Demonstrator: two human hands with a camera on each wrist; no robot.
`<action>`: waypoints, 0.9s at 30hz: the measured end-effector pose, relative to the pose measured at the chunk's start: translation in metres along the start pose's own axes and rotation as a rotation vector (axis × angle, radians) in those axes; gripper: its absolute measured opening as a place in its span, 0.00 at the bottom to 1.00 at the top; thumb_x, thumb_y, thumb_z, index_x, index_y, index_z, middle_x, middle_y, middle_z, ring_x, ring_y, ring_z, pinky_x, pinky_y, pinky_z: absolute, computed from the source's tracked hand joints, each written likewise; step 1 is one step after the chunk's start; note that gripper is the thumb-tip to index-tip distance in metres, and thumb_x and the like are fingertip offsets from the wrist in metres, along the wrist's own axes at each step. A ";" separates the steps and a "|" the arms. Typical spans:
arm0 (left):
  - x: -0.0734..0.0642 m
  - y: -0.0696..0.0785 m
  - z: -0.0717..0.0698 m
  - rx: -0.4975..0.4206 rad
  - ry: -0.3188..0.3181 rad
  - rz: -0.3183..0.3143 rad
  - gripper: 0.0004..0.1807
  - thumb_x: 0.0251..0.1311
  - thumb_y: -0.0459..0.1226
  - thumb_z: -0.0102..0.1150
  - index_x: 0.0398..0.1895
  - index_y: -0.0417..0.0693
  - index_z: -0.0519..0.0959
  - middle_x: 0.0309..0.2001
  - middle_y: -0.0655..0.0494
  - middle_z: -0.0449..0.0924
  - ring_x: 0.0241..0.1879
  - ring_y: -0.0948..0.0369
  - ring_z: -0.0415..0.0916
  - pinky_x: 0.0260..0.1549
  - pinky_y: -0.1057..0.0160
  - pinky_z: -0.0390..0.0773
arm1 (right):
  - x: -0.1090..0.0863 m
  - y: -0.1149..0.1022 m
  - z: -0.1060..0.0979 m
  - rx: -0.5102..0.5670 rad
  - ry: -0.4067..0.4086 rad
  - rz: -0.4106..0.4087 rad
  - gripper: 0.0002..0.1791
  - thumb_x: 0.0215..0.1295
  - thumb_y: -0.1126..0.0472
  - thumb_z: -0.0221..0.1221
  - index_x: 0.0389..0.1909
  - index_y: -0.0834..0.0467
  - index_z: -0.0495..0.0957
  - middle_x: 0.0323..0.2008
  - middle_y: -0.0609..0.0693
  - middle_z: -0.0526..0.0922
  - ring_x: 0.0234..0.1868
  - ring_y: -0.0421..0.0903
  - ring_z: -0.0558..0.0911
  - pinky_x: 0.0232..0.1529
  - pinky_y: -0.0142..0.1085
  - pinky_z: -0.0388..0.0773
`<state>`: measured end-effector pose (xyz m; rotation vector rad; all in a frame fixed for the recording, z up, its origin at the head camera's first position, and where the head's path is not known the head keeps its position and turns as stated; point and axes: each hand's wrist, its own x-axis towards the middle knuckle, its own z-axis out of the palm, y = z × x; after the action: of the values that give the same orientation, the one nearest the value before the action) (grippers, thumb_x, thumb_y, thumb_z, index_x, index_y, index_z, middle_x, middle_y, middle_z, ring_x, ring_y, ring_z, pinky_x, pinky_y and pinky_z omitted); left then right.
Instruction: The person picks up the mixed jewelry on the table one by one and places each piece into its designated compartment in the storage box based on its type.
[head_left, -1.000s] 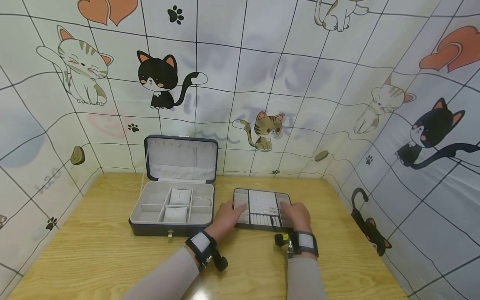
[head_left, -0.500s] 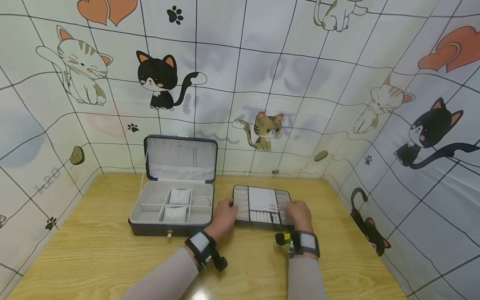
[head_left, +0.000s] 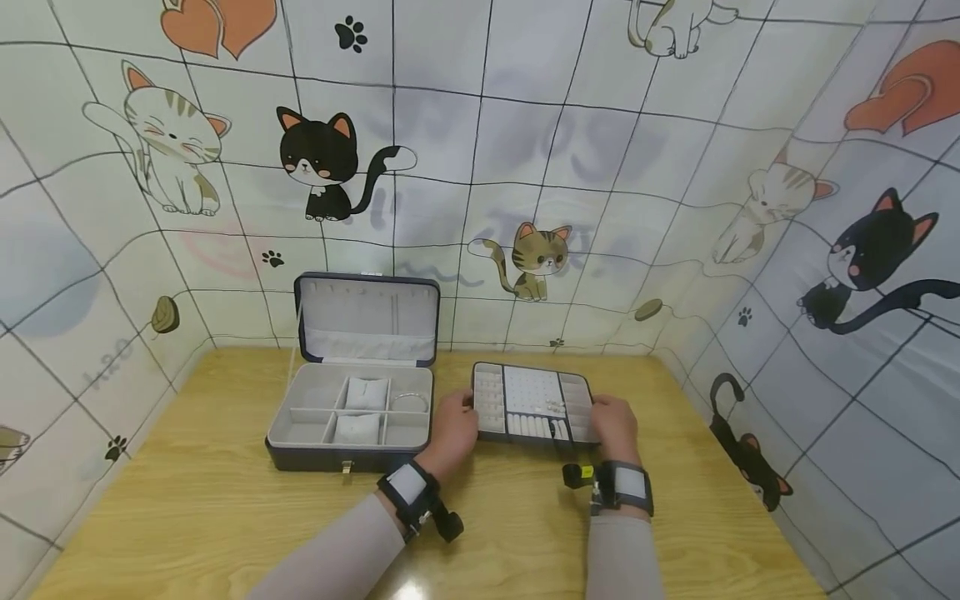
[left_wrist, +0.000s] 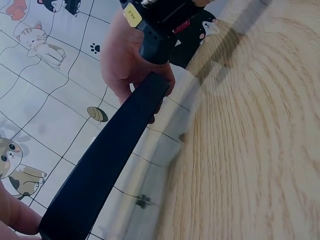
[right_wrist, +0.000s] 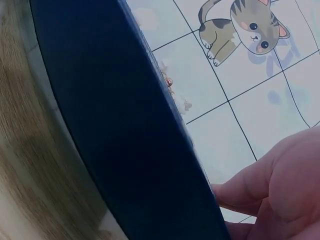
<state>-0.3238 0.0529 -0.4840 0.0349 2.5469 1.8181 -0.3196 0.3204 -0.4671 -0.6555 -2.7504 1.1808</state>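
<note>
A jewelry tray (head_left: 533, 392) with a white pegged panel, ring rolls and side compartments is held between both hands. My left hand (head_left: 454, 432) grips its left end and my right hand (head_left: 616, 427) its right end. Seen from the left wrist, the tray's dark side (left_wrist: 107, 155) is raised over the table, with the right hand (left_wrist: 127, 62) at the far end. In the right wrist view small earrings (right_wrist: 170, 84) peek above the tray's rim. To the left stands a dark jewelry box (head_left: 300, 460), lid up, with two white cushions and a bracelet (head_left: 409, 402) inside.
The wooden table (head_left: 202, 500) meets a cat-print cloth wall (head_left: 465, 167) at the back and both sides. The raised lid (head_left: 367, 312) of the box stands close to the back wall. A camera is strapped to each wrist.
The tray has risen off the table and shifted slightly right and back. Both thumbs have moved from over its compartments to its ends. The box stays put.
</note>
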 end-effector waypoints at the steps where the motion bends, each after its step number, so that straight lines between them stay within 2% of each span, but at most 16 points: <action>1: -0.001 0.001 0.000 -0.005 -0.002 -0.002 0.27 0.71 0.27 0.48 0.72 0.30 0.71 0.72 0.35 0.74 0.74 0.43 0.70 0.72 0.42 0.72 | 0.000 0.000 -0.001 0.003 -0.002 -0.002 0.30 0.71 0.64 0.40 0.69 0.66 0.76 0.67 0.69 0.78 0.57 0.64 0.78 0.50 0.51 0.78; 6: -0.002 0.003 -0.005 -0.032 -0.015 0.001 0.27 0.72 0.28 0.46 0.74 0.31 0.69 0.73 0.35 0.73 0.74 0.43 0.70 0.72 0.41 0.71 | -0.001 -0.002 -0.004 0.021 -0.012 -0.002 0.30 0.72 0.63 0.41 0.70 0.65 0.76 0.67 0.69 0.79 0.57 0.62 0.78 0.47 0.46 0.76; 10: -0.002 0.007 -0.010 -0.022 -0.002 0.012 0.27 0.71 0.28 0.47 0.73 0.31 0.70 0.71 0.35 0.75 0.72 0.43 0.72 0.70 0.41 0.73 | -0.001 -0.002 -0.002 0.057 0.003 0.013 0.27 0.75 0.58 0.44 0.66 0.63 0.79 0.57 0.66 0.83 0.51 0.59 0.78 0.40 0.40 0.73; 14: -0.004 0.011 -0.012 -0.016 0.012 0.019 0.26 0.71 0.29 0.48 0.72 0.31 0.72 0.69 0.35 0.77 0.70 0.42 0.75 0.68 0.42 0.75 | 0.000 0.001 -0.002 0.080 0.043 0.028 0.21 0.75 0.55 0.47 0.49 0.64 0.85 0.38 0.59 0.82 0.40 0.54 0.77 0.32 0.38 0.70; 16: -0.005 0.012 -0.012 -0.016 0.013 0.023 0.26 0.72 0.30 0.48 0.72 0.31 0.72 0.69 0.35 0.77 0.69 0.42 0.75 0.68 0.42 0.75 | 0.000 0.002 -0.002 0.099 0.063 0.038 0.18 0.73 0.55 0.50 0.42 0.63 0.85 0.34 0.57 0.79 0.37 0.53 0.76 0.29 0.38 0.70; 18: -0.006 0.013 -0.012 -0.015 0.013 0.032 0.26 0.72 0.30 0.48 0.72 0.31 0.72 0.69 0.35 0.76 0.69 0.41 0.75 0.67 0.42 0.76 | 0.000 0.002 -0.003 0.124 0.067 0.047 0.18 0.71 0.55 0.51 0.42 0.63 0.85 0.38 0.60 0.82 0.39 0.53 0.76 0.29 0.37 0.70; 22: -0.008 0.014 -0.014 -0.005 0.013 0.050 0.26 0.72 0.30 0.48 0.71 0.31 0.72 0.69 0.35 0.77 0.68 0.42 0.75 0.67 0.42 0.76 | -0.003 0.001 -0.006 0.147 0.051 0.047 0.22 0.71 0.54 0.53 0.54 0.63 0.87 0.52 0.64 0.84 0.48 0.56 0.79 0.31 0.35 0.72; 24: -0.009 0.014 -0.017 0.009 0.012 0.068 0.26 0.71 0.29 0.49 0.70 0.31 0.73 0.67 0.35 0.78 0.68 0.42 0.75 0.67 0.41 0.75 | -0.003 0.000 -0.007 0.138 0.046 0.035 0.22 0.71 0.55 0.53 0.55 0.64 0.87 0.53 0.63 0.84 0.48 0.55 0.79 0.31 0.34 0.72; 27: -0.011 0.014 -0.024 0.037 0.013 0.091 0.25 0.70 0.30 0.50 0.69 0.31 0.75 0.65 0.34 0.79 0.67 0.41 0.74 0.67 0.40 0.73 | -0.004 -0.003 -0.006 0.157 0.043 0.041 0.19 0.71 0.55 0.55 0.47 0.64 0.88 0.44 0.59 0.84 0.43 0.54 0.79 0.31 0.35 0.72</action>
<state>-0.3135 0.0347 -0.4629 0.1424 2.6292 1.8071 -0.3157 0.3213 -0.4608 -0.7132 -2.5881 1.3579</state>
